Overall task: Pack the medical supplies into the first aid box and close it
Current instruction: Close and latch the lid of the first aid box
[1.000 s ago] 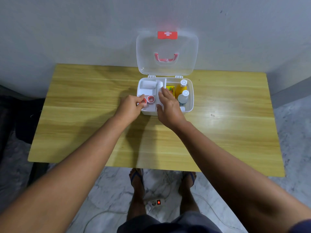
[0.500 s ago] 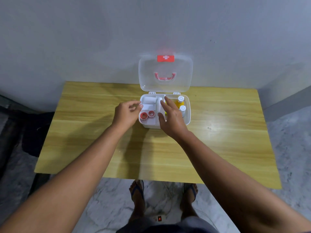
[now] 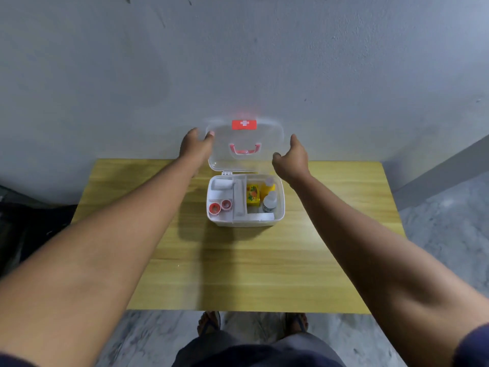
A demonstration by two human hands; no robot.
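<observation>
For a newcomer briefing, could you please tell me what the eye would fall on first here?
The first aid box sits far-centre on the table, its clear lid standing open with a red cross label at top. The left hand and right hand are raised at the lid's two sides; a yellow carton stands out inside.

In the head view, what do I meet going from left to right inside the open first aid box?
Larger red tape roll → smaller red tape roll → narrow middle compartment → yellow carton → white bottle.
</observation>
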